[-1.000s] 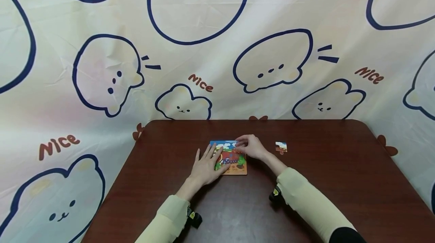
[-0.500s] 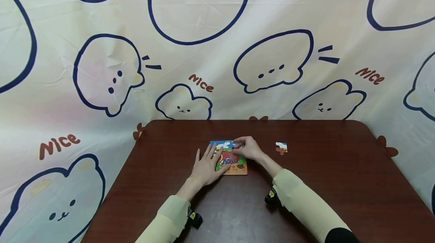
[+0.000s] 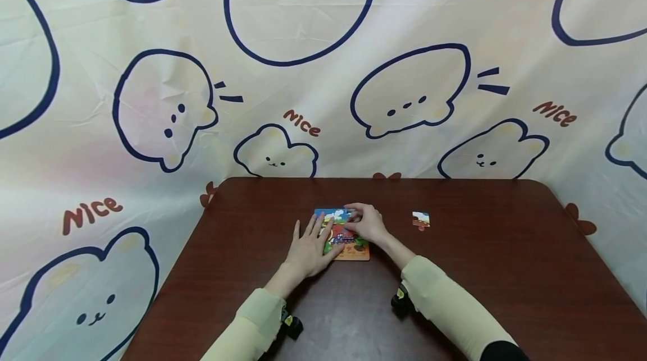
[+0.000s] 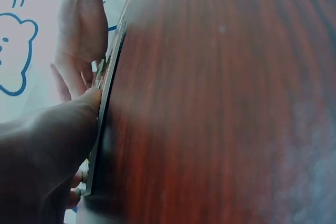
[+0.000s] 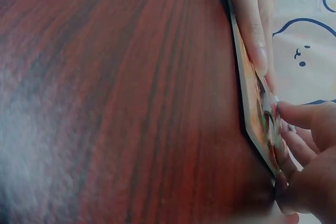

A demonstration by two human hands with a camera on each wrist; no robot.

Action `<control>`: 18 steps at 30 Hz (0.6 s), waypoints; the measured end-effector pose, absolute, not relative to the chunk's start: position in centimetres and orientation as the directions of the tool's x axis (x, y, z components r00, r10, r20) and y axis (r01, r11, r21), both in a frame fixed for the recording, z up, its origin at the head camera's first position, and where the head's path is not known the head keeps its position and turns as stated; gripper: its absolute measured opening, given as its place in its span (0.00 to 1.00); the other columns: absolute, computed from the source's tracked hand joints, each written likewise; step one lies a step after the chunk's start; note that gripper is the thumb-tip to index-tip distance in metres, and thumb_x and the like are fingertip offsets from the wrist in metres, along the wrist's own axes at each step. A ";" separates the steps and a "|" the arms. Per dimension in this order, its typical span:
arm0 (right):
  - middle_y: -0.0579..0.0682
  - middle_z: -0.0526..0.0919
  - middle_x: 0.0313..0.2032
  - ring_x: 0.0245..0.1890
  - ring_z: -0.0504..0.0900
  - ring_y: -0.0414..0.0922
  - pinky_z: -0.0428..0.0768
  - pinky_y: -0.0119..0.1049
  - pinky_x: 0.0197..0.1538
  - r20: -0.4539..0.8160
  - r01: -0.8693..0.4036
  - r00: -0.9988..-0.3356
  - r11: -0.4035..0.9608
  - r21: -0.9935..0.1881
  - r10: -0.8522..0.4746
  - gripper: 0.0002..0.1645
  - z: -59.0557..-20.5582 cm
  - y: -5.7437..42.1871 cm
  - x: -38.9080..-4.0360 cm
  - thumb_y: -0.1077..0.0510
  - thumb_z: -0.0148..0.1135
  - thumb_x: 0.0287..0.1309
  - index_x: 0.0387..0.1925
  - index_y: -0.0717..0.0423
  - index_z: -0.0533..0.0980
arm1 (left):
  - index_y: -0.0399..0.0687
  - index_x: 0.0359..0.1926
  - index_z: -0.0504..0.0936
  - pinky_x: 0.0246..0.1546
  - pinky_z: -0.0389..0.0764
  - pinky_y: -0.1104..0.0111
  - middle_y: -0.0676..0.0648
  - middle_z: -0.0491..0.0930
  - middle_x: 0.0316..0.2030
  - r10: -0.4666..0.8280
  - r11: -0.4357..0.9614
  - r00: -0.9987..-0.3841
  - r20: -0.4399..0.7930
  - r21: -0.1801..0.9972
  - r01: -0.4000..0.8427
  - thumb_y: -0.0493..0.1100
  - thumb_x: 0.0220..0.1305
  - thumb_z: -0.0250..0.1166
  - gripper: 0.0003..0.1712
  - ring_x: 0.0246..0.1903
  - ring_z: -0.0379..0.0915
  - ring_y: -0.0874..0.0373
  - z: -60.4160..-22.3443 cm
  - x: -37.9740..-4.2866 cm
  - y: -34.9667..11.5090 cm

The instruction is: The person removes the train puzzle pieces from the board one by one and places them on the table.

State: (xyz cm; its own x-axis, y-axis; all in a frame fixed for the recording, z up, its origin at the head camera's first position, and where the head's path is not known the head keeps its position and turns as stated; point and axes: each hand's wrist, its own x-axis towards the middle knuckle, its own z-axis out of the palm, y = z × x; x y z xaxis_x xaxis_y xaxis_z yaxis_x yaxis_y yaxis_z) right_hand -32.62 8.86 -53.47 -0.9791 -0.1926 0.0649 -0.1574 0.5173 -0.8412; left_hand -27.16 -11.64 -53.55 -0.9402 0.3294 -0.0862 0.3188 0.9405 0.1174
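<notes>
A colourful jigsaw puzzle board (image 3: 359,253) lies flat on the table, with blue sky along its far edge and an orange border along its near edge. My left hand (image 3: 306,250) rests on its left part, fingers spread and straight, the thumb near the bottom edge. Over the upper right of the board, my right hand (image 3: 370,224) pinches a small puzzle piece (image 4: 101,67) between thumb and fingers. That piece is tilted against the board and mostly hidden by the fingers. In the right wrist view the board's thin edge (image 5: 242,85) shows beside both hands.
Another loose puzzle piece (image 3: 421,219), blue, white and brown, lies on the table to the right of the board. The dark brown wooden table (image 3: 242,220) has rounded far corners. A patterned cloth (image 3: 333,86) hangs behind it.
My right hand has shifted slightly left and toward me over the board, its arm following. My left hand stays on the board. The loose piece has not moved on the table.
</notes>
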 end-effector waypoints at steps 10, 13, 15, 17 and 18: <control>0.51 0.92 0.35 0.32 0.84 0.40 0.85 0.36 0.40 0.141 -0.205 -0.976 0.484 -0.851 -0.166 0.24 -54.8 8.9 -32.6 0.65 0.79 0.64 0.61 0.57 0.86 | 0.48 0.90 0.49 0.87 0.45 0.33 0.45 0.47 0.90 0.329 0.930 -0.942 -0.069 0.195 0.311 0.78 0.80 0.47 0.55 0.90 0.42 0.46 -53.7 -27.1 -11.8; 0.52 0.92 0.34 0.32 0.84 0.39 0.85 0.36 0.40 0.151 -0.209 -0.976 0.472 -0.857 -0.158 0.24 -54.9 8.9 -32.6 0.65 0.79 0.64 0.61 0.57 0.86 | 0.48 0.90 0.49 0.87 0.45 0.34 0.46 0.47 0.90 0.326 0.931 -0.943 -0.072 0.199 0.307 0.78 0.80 0.46 0.56 0.90 0.42 0.46 -53.7 -27.1 -11.7; 0.53 0.93 0.34 0.32 0.85 0.39 0.86 0.35 0.40 0.155 -0.208 -0.976 0.455 -0.866 -0.152 0.24 -54.9 8.9 -32.6 0.65 0.79 0.64 0.61 0.58 0.86 | 0.48 0.90 0.49 0.87 0.45 0.34 0.46 0.47 0.90 0.323 0.931 -0.943 -0.074 0.202 0.303 0.79 0.80 0.46 0.56 0.91 0.42 0.46 -53.7 -27.1 -11.7; 0.55 0.93 0.35 0.33 0.85 0.40 0.86 0.35 0.41 0.157 -0.208 -0.976 0.424 -0.882 -0.151 0.24 -54.8 9.1 -32.7 0.65 0.79 0.64 0.61 0.60 0.86 | 0.49 0.90 0.49 0.87 0.45 0.34 0.46 0.47 0.90 0.318 0.933 -0.945 -0.079 0.201 0.298 0.79 0.80 0.46 0.56 0.91 0.41 0.47 -53.6 -27.1 -11.7; 0.56 0.93 0.36 0.33 0.86 0.40 0.86 0.35 0.41 0.163 -0.212 -0.975 0.413 -0.886 -0.151 0.24 -54.7 9.2 -32.8 0.65 0.79 0.63 0.61 0.61 0.86 | 0.49 0.90 0.49 0.87 0.45 0.34 0.46 0.47 0.90 0.315 0.934 -0.946 -0.081 0.202 0.294 0.79 0.80 0.46 0.56 0.91 0.41 0.47 -53.6 -27.1 -11.7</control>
